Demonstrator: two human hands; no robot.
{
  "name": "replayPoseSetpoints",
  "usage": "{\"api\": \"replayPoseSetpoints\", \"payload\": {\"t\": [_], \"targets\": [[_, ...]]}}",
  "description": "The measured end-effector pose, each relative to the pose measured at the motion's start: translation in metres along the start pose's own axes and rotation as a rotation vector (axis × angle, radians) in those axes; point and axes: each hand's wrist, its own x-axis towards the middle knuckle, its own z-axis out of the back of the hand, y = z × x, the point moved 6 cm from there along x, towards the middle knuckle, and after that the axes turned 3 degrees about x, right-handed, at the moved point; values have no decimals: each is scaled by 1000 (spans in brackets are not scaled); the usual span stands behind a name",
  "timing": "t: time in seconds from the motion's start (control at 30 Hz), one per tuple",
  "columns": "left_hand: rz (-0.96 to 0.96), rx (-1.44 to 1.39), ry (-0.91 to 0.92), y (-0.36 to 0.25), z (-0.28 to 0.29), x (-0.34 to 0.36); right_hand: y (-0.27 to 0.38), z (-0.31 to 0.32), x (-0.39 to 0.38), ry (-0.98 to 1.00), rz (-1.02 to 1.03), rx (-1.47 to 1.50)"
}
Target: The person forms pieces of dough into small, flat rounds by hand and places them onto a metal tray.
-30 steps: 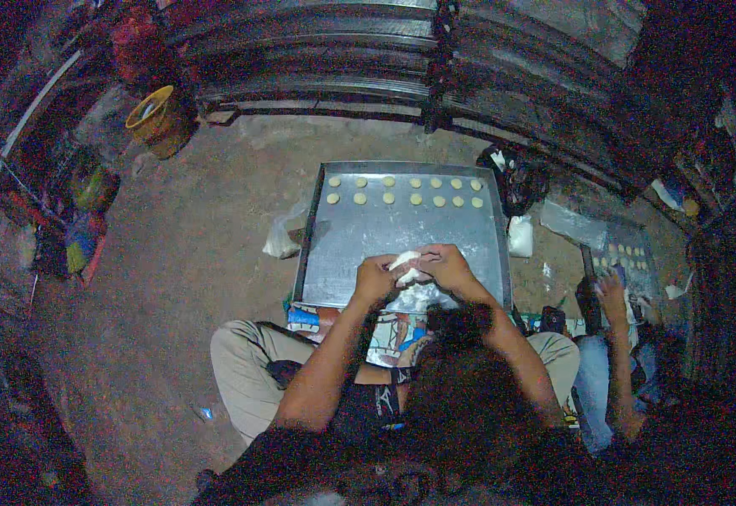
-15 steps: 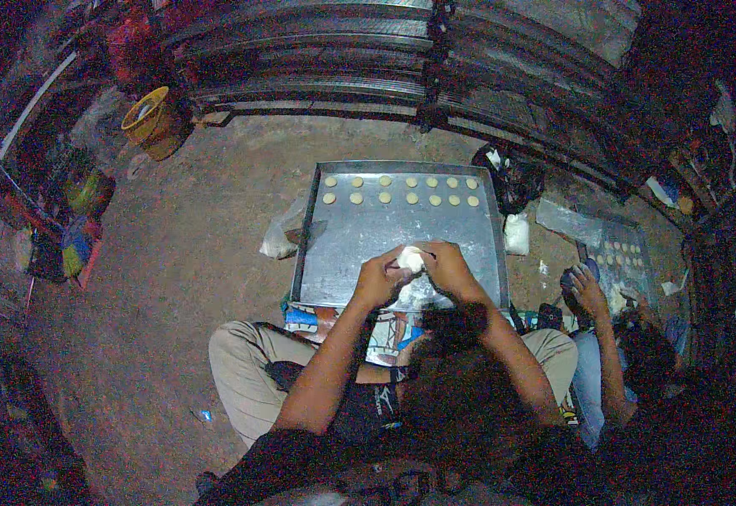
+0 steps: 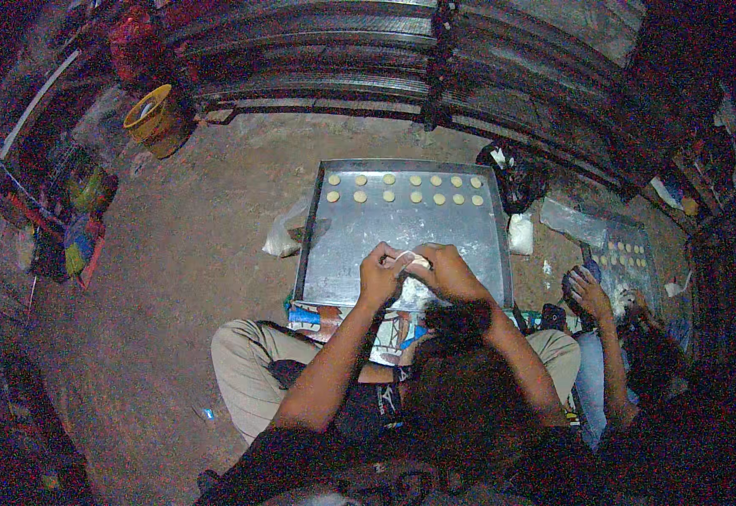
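My left hand [image 3: 378,278] and my right hand [image 3: 448,274] meet over the lower middle of a large metal tray [image 3: 347,236], both closed on a lump of pale dough [image 3: 414,258], which their fingers largely cover. Loose white flour [image 3: 419,293] lies on the tray just below my hands and is dusted across its middle. Several small flat dough rounds [image 3: 389,196] sit in two rows along the far end of the tray.
Beside the tray are a white bag [image 3: 520,234], a dark plastic bag [image 3: 515,190] and a pale sack [image 3: 279,240]. At right, a co-worker's hands [image 3: 591,299] work by a second tray [image 3: 617,236] of dough rounds. A yellow bucket [image 3: 153,126] stands back left.
My fingers have folded further over the dough, so less white shows, and my left fingertips are higher. The co-worker's raised hand has moved down and left onto a dark object.
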Motion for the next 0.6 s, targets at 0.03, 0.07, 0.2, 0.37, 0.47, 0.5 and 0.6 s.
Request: {"api": "replayPoseSetpoints", "payload": {"t": [0.03, 0.07, 0.2, 0.37, 0.47, 0.5, 0.6], "targets": [[-18, 35, 7, -20, 1, -4, -4, 0, -2, -23, -31, 5], [-38, 71, 11, -37, 2, -7, -4, 1, -2, -27, -38, 35], [-42, 111, 48, -43, 7, 1, -8, 2, 0, -75, -100, 280], [60, -156, 162, -37, -5, -6, -13, 4, -2, -107, -111, 286], [138, -324, 24, -22, 6, 0, -12, -11, -3, -83, -185, 598], [119, -251, 2, -25, 9, 1, -6, -13, -3, -106, -150, 685], [35, -49, -58, -43, 13, 0, -2, -8, 0, -50, -149, 364]]}}
